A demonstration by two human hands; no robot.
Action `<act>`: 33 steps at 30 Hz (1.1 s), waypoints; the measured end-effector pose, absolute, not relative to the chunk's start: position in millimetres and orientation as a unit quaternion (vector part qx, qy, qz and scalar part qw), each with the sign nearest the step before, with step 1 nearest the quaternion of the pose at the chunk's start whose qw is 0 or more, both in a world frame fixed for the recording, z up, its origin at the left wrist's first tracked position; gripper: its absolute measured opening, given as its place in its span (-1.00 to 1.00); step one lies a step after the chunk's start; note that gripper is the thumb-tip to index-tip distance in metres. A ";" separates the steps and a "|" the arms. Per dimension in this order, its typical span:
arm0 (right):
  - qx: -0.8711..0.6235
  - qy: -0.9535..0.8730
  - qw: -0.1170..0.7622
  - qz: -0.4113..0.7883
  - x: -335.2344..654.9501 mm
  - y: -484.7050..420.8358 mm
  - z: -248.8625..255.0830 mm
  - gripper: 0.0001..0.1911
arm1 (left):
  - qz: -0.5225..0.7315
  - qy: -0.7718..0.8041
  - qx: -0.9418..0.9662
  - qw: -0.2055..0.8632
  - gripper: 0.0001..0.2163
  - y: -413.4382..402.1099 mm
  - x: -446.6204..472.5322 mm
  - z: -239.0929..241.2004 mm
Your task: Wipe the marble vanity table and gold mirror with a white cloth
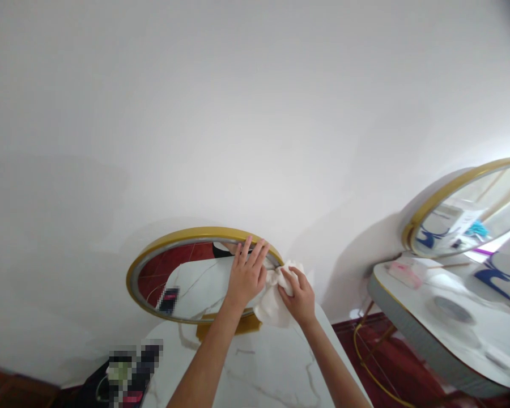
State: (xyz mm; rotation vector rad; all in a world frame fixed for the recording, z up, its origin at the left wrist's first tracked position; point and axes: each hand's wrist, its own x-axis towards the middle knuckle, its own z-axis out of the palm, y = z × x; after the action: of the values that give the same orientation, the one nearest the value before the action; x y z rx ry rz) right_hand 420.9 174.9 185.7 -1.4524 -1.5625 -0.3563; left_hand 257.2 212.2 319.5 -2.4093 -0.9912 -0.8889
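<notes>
A round gold-framed mirror [153, 249] stands on a white marble-patterned table [263, 368] against the white wall. My left hand [247, 275] lies flat on the mirror's upper right rim with its fingers stretched out. My right hand [298, 296] is closed on a crumpled white cloth [272, 303], pressing it against the mirror's right edge just beside my left hand. The glass reflects the tabletop and a dark red floor.
A second white table [408, 317] with its own gold-framed round mirror [463, 215] stands at the right, holding a pink item [404, 273] and small dishes. Dark red floor shows between the tables. Dark objects sit at the lower left by the table edge.
</notes>
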 end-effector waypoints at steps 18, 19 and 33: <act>-0.603 -0.648 0.445 -0.135 420.9 168.6 192.5 -0.59 | -0.308 -0.372 -0.854 0.195 -0.47 203.1 260.8 319.1; -0.611 -0.646 0.438 -0.131 421.9 166.4 182.9 -0.59 | -0.305 -0.375 -0.853 0.196 -0.46 201.7 261.3 320.4; -0.669 -0.610 0.423 -0.034 416.0 146.3 147.9 -0.57 | -0.361 -0.459 -0.767 -0.267 -0.67 167.4 213.3 151.4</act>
State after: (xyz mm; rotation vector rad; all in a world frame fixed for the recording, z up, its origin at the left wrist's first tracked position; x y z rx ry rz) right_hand 416.0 146.3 147.9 -1.6744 -1.5261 -0.0845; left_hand 213.3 167.4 151.4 -2.9307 -1.7530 -1.3784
